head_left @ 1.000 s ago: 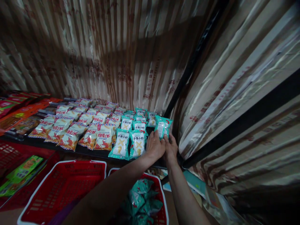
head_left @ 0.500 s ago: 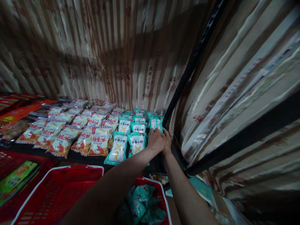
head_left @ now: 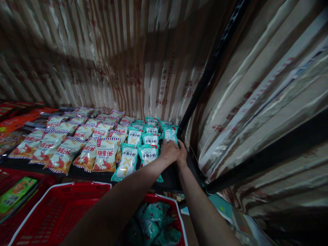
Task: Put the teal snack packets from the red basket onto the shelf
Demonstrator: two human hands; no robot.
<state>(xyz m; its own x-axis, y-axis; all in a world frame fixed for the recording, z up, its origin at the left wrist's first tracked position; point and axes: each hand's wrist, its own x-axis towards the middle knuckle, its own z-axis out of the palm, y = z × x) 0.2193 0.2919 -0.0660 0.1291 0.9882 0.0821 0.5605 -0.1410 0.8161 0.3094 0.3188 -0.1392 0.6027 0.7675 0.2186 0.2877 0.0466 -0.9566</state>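
Both my hands are at the right end of the shelf, around a teal and white snack bag (head_left: 169, 132). My left hand (head_left: 169, 151) is closed on the bag's lower part, its fingertips partly hidden. Close beside it, my right hand (head_left: 182, 154) curls at the bag's lower right edge; most of its fingers are out of sight. To the left stand rows of matching teal bags (head_left: 128, 160), leaning back. More teal bags (head_left: 156, 212) lie heaped in a red basket (head_left: 176, 205) below my arms.
White and orange snack bags (head_left: 61, 155) fill the shelf (head_left: 170, 177) further left. Another red basket (head_left: 61, 201) stands in front, with green packets (head_left: 17, 194) at the far left. A black pole (head_left: 202, 89) rises at the right corner before striped plastic sheeting (head_left: 123, 51).
My hands stay at the same teal bag, with barely any movement. The view has shifted slightly, so the shelf goods at the left sit a little further left.
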